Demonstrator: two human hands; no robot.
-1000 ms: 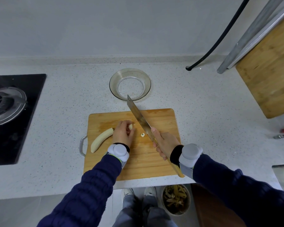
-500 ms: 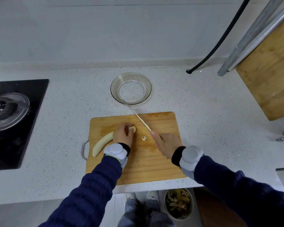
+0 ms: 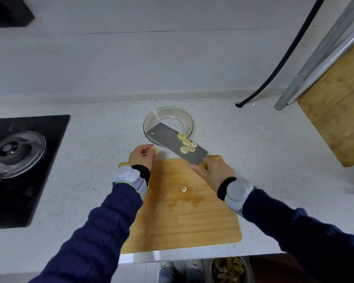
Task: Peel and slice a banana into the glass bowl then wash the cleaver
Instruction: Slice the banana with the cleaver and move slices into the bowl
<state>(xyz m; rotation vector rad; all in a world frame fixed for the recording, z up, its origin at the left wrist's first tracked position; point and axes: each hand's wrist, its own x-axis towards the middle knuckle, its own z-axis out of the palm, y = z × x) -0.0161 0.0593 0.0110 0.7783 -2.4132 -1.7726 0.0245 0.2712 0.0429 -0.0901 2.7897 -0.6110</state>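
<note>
Left hand [image 3: 141, 157] pinches one slice [image 3: 155, 150]; cleaver [image 3: 166, 137], perhaps five

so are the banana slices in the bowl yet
Not yet: the banana slices lie on the flat blade of the cleaver, held over the glass bowl. The bowl's visible part holds none; the blade hides the rest.

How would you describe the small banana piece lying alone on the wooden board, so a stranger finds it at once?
Find the wooden cutting board at the front edge of the counter. Near the middle of its far half lies one small pale banana piece. Unlike the slices on the cleaver blade, it sits alone on bare wood, with a dark mark.
</note>
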